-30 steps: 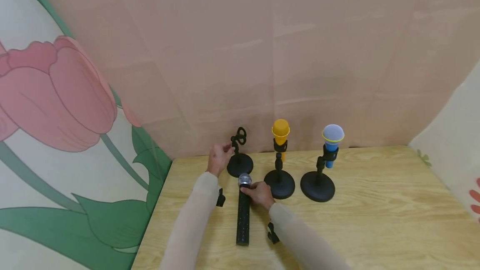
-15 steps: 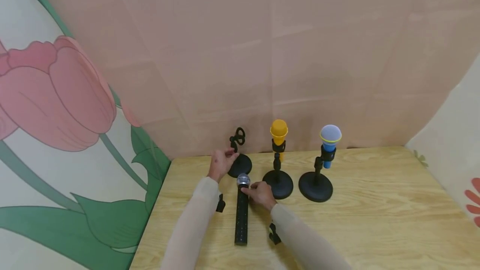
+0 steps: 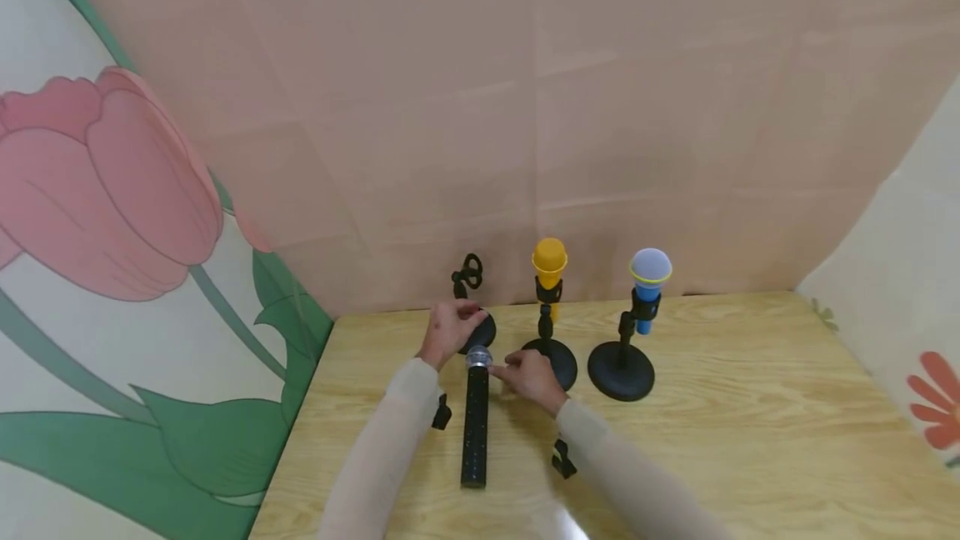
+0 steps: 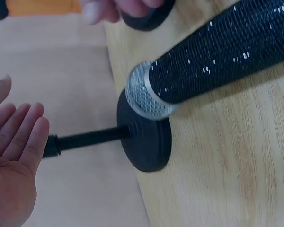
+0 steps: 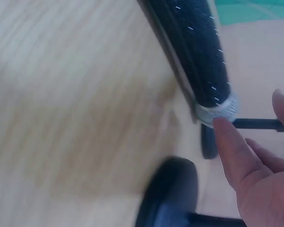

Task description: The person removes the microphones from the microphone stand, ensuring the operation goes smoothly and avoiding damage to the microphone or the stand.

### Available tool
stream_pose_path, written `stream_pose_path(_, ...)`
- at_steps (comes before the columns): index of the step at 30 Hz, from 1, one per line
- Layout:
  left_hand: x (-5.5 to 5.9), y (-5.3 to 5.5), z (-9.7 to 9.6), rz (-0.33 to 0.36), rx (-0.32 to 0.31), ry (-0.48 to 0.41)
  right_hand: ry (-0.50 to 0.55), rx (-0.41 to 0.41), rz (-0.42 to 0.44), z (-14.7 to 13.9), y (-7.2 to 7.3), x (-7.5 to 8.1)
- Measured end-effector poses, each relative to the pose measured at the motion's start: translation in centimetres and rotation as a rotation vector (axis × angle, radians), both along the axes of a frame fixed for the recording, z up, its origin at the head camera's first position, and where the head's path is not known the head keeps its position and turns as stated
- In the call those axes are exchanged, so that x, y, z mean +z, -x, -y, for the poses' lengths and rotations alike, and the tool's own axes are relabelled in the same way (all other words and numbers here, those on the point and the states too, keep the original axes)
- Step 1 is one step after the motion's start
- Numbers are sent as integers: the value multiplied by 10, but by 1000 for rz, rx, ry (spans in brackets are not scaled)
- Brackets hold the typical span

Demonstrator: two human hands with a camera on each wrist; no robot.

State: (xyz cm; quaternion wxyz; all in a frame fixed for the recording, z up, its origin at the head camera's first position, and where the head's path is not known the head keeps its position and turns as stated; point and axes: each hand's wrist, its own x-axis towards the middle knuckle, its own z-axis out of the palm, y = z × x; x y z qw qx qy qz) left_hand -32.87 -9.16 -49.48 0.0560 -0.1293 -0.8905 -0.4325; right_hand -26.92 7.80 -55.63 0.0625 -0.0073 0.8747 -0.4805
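Observation:
A black microphone (image 3: 474, 427) with a silver mesh head (image 3: 477, 357) lies flat on the wooden table (image 3: 750, 423), head toward the wall. My right hand (image 3: 527, 375) is beside that head, and one straight fingertip (image 5: 221, 126) touches the mesh. My left hand (image 3: 452, 325) hovers over the round base (image 3: 486, 330) of an empty black stand, whose clip (image 3: 468, 272) holds nothing. In the left wrist view my left hand (image 4: 14, 151) shows an open palm with straight fingers, close to the stand's pole (image 4: 85, 139) but apart from it.
An orange microphone (image 3: 549, 260) and a blue microphone with a grey head (image 3: 648, 273) stand upright in their own stands right of the empty one. Their round bases (image 3: 620, 371) sit near my right hand. Pink and flowered backdrop walls close the table's far and left sides.
My left hand came down from the stand's clip to just over its base. My right hand stayed at the microphone's head. The microphone has not moved.

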Motion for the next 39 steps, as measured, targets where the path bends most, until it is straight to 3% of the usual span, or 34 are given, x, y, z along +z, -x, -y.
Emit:
stream_pose_path(7, 5, -5, -13, 19, -73, 18, -14, 24, -68, -25, -7, 20)
stream_pose_path(12, 11, -10, -23, 28, -101, 40, 3, 54, -64, -44, -14, 33)
stream_pose_path(17, 16, -16, -36, 44, -138, 1, -19, 81, -86, -66, -20, 46)
stream_pose_path(23, 16, -18, -52, 39, -180, -45, -26, 47, -126, -93, -21, 58)
stream_pose_path(30, 20, -20, -68, 60, -172, -75, -63, 34, -219, -115, -14, 69)
stream_pose_path(34, 20, -19, -76, 7, -156, -79, -79, 33, -276, -122, -9, 73)
stream_pose_path(39, 18, -18, -87, -46, -133, -69, -98, 13, -280, -127, -7, 77)
